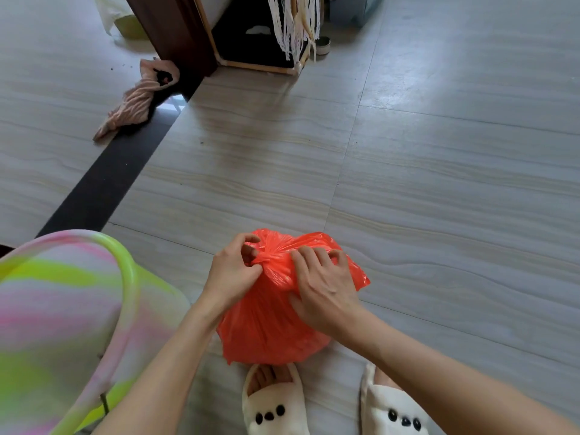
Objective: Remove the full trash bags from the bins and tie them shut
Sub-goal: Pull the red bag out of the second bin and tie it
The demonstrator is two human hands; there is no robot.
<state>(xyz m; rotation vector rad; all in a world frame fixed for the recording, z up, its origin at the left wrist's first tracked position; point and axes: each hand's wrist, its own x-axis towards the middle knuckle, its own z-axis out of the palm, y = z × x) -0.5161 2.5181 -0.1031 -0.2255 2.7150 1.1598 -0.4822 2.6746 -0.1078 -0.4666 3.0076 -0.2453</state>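
Orange bag (266,324) neck pinched by left hand (233,271) (right hand (323,293) gripping).

Both bare forearms reach in from the near edge, converging toward the middle. Left hand (233,271) knuckles up, fingers curled, thumb and fingertips pinching a gathered twist of the red bag (266,328) at its top. Right hand (323,290) just right of it, palm down on the bag, fingers bent and gripping the plastic, thumb pressed on the near side. Wrists near each other, not touching.
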